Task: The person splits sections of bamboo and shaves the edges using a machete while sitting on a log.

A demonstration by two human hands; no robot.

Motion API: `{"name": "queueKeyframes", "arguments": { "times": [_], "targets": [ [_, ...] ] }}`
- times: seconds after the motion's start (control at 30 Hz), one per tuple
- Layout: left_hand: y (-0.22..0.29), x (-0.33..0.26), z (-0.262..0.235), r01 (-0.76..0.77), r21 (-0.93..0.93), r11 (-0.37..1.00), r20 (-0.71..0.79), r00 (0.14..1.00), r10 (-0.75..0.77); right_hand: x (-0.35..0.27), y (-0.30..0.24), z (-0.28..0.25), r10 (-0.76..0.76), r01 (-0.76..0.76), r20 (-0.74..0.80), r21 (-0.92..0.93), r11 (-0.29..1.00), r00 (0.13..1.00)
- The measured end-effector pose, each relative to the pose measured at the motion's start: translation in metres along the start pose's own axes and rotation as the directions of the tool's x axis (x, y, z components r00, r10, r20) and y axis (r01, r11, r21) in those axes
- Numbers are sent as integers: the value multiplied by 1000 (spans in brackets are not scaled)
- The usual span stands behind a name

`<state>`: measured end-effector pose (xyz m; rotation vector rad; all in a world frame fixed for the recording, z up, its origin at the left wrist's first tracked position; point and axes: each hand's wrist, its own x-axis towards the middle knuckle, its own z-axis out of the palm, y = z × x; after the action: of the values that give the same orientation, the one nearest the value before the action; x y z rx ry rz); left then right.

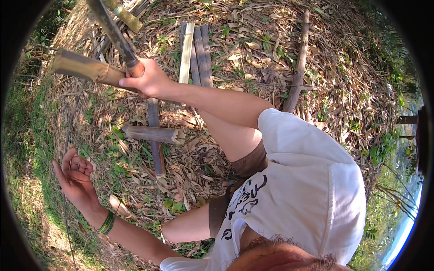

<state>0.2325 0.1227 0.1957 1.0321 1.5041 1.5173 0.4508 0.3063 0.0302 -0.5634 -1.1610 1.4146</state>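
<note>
Gripping a machete [111,31] toward ten o'clock with the right hand [151,80], close against a bamboo section [83,68]. Holding the left hand [77,178] loosely curled, palm up, near half past eight. Surrounded by crossed bamboo lengths [153,134] at nine, forearm-blocked bamboo strips [198,52] at twelve.

Right hand [153,80] gripping machete [114,35], left hand [79,181] (loosely curled), bamboo [153,134]

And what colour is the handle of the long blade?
The handle is orange-brown where visible, best seen in the head view.
</note>
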Motion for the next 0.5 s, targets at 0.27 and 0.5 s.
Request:
{"name": "queueKeyframes", "arguments": {
  "times": [0.27, 0.5],
  "targets": [
    [-174, -75, -32, 273, -77, 959, -138, 949, -282, 139, 23, -152, -66, 154, -457, 158, 975, 887],
    [-146, -94, 13, -231, 198, 952, -260, 925, 279, 151, 46, -256, -60, -142, -508, -349, 926, 859]
  ]
}}
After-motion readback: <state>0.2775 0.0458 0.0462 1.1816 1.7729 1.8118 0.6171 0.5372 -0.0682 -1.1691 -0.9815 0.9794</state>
